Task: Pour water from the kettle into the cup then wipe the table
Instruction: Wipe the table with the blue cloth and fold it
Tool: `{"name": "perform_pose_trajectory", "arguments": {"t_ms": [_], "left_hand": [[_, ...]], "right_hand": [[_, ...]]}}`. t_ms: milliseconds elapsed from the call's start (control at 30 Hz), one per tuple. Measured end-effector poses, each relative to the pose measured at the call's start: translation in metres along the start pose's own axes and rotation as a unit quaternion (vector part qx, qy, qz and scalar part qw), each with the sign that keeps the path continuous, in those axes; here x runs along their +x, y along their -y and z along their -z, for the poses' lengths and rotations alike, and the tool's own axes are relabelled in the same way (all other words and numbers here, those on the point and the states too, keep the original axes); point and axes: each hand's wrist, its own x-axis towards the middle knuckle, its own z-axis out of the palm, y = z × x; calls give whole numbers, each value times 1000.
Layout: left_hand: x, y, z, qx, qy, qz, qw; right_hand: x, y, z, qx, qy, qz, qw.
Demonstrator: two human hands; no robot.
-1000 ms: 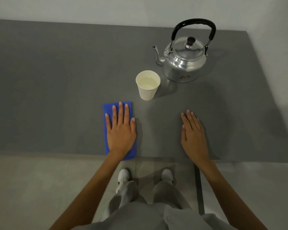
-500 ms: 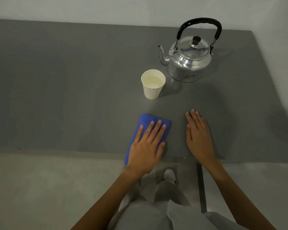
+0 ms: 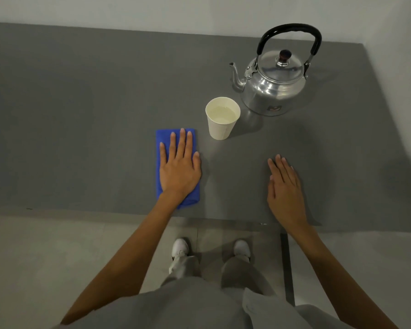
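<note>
A folded blue cloth (image 3: 163, 143) lies flat on the grey table (image 3: 81, 115), left of the cup. My left hand (image 3: 179, 169) presses flat on the cloth, fingers spread, covering most of it. A white paper cup (image 3: 222, 122) with water in it stands upright just right of the cloth's far end. Behind the cup stands a shiny metal kettle (image 3: 274, 87), its black handle up and its spout pointing left. My right hand (image 3: 284, 188) rests flat on the bare table near the front edge, holding nothing.
A pale wall runs along the table's far and right sides. The table's front edge crosses just below both wrists. Below it are a light floor, a dark floor strip (image 3: 287, 269) and my two white shoes (image 3: 179, 248).
My left hand has slid the cloth from just in front of me back to the left and away, straightening it beside the cup. My right hand has stayed put.
</note>
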Motion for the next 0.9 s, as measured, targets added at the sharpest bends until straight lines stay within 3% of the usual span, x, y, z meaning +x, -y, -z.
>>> {"name": "perform_pose_trajectory", "arguments": {"t_ms": [167,300,433,600,767,900], "left_hand": [[-49,-46,-12,-12,12,-76,997],[-99,-28,-11,4,36,-132,991],[-112,35,3,3,43,-98,994],[-56,83,25,1,24,-44,999],[15,50,21,-15,0,5,1000],[5,2,9,-13,-2,-23,1000]], "right_hand": [[0,-2,-1,0,8,-2,1000],[0,-3,0,17,14,1,1000],[0,-2,1,17,4,5,1000],[1,0,-1,9,-3,-1,1000],[1,1,0,6,-3,-4,1000],[1,0,1,32,6,-12,999]]}}
